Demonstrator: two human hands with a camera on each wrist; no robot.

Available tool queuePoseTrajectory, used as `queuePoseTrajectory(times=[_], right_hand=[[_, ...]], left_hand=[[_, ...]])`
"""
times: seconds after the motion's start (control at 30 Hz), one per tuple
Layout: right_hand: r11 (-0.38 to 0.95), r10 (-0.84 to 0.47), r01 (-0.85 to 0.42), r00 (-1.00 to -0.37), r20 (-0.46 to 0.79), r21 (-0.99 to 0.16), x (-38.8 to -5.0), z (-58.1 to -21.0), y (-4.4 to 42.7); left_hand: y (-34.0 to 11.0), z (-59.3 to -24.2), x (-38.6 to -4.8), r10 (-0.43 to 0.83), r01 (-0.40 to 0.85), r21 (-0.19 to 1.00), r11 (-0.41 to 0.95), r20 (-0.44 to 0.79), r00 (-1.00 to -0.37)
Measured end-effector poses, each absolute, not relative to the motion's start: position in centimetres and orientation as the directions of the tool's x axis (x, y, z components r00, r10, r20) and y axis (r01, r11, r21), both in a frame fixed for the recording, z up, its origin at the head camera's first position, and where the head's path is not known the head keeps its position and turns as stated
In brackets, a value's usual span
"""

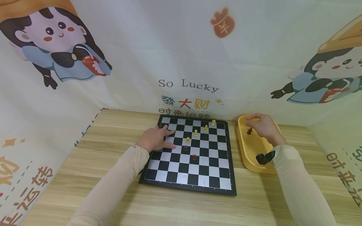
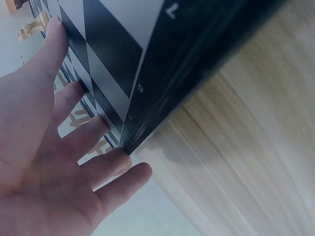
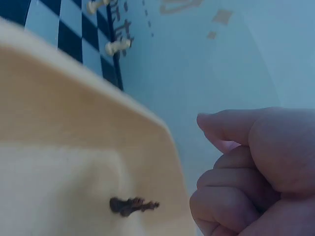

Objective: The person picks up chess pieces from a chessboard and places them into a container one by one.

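A black-and-white chessboard (image 1: 181, 177) lies on the table. My left hand (image 1: 154, 138) rests on its left edge with spread fingers; the left wrist view shows the same hand (image 2: 59, 147) along the board's border, thumb near a pale piece (image 2: 33, 27). Several pale pieces (image 1: 195, 133) stand in a slanting row, with dark pieces (image 1: 185, 148) nearer the front. Over the yellow tray (image 1: 246, 157) is my right hand (image 1: 263, 127). In the right wrist view this hand (image 3: 251, 172) has curled fingers, with no object visible in them. Dark pieces (image 3: 133, 205) lie inside the tray below.
The tray stands right of the board, a narrow strip of wooden table (image 1: 181, 207) between them. Behind the table hangs a printed cloth (image 1: 135, 62) with cartoon figures and lettering. A black strap device (image 1: 265, 157) sits at my right wrist, above the tray.
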State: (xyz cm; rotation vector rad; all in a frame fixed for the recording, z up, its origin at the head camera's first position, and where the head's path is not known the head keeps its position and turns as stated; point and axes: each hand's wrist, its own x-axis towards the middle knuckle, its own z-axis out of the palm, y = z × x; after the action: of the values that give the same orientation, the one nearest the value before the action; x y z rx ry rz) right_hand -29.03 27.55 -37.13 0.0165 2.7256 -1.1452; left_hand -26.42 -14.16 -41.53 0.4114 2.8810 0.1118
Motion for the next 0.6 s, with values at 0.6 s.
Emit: queuePoseTrajectory(times=[0.6], right_hand=[[0.636,-0.157,0.02,-0.975,-0.155,-0.771,-26.5,-34.8,23.8]], left_hand=[[-14.0,-41.5,-26.3,0.276,0.256,0.112,0.96,-0.216,-0.937]])
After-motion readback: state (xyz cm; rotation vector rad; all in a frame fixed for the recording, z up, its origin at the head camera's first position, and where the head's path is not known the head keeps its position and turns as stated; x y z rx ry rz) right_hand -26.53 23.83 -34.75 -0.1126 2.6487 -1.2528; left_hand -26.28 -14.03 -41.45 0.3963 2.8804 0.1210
